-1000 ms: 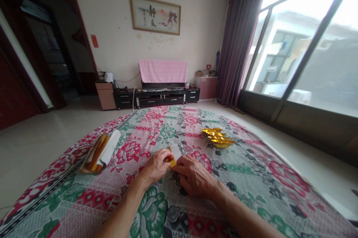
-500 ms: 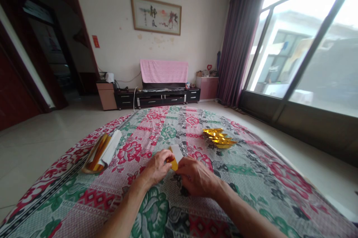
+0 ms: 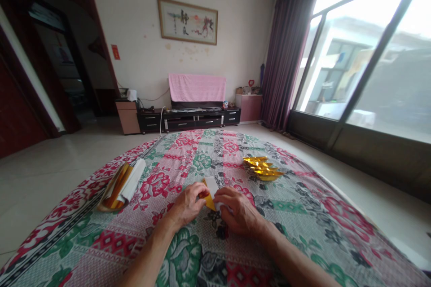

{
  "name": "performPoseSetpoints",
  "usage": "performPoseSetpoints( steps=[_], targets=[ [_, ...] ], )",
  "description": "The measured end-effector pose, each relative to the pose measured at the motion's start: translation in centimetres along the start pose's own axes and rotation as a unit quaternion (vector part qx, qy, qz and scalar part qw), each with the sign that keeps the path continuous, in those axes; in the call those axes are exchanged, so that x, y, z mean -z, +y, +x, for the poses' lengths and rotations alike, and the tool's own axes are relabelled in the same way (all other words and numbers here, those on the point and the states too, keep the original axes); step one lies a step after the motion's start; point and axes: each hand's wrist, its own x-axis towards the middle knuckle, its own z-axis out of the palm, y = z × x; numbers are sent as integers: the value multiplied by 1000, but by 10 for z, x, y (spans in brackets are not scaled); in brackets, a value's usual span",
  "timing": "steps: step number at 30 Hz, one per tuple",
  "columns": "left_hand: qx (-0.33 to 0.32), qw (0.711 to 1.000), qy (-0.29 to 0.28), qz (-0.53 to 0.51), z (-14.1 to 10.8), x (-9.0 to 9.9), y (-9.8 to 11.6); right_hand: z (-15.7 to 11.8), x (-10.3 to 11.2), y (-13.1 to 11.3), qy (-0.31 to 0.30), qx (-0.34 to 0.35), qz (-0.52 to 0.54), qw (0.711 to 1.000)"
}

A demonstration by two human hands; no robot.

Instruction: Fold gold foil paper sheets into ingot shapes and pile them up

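Note:
A small folded piece of gold-and-white paper lies between my hands on the flowered cloth. My left hand pinches its left, gold side between thumb and fingers. On the other side, my right hand has its fingers closed on the white part and covers the paper's right end. Ahead and to the right stands a cluster of folded gold paper ingots, several of them pressed together. Over on the left rests a loosely rolled stack of gold and white paper sheets.
The flowered cloth covers a round-edged table. Beyond it, a low black cabinet stands at the wall, with a pink cloth draped over something on it. A purple curtain hangs by large windows at the right.
My right hand has shifted slightly to the right and its fingers have curled over the paper, where more white now shows beneath them. My left hand keeps its pinch, nearly still.

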Motion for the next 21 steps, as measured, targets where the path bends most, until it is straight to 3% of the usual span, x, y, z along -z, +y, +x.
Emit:
performPoseSetpoints(
  steps=[3,8,14,17,21],
  targets=[
    [-28,999,15,10,-2,1,0,2,-1,2,17,-10,-45,999],
    [-70,993,73,53,-4,0,-1,4,0,1,-18,-15,-91,996],
    [-29,981,158,108,-5,2,-6,6,-2,-9,-56,-55,-145,986],
    [4,981,153,122,-6,5,-6,8,-5,-17,-64,-88,-164,980],
    [5,988,98,115,-8,8,-1,11,-9,-27,-93,-113,-200,969]
  ],
)
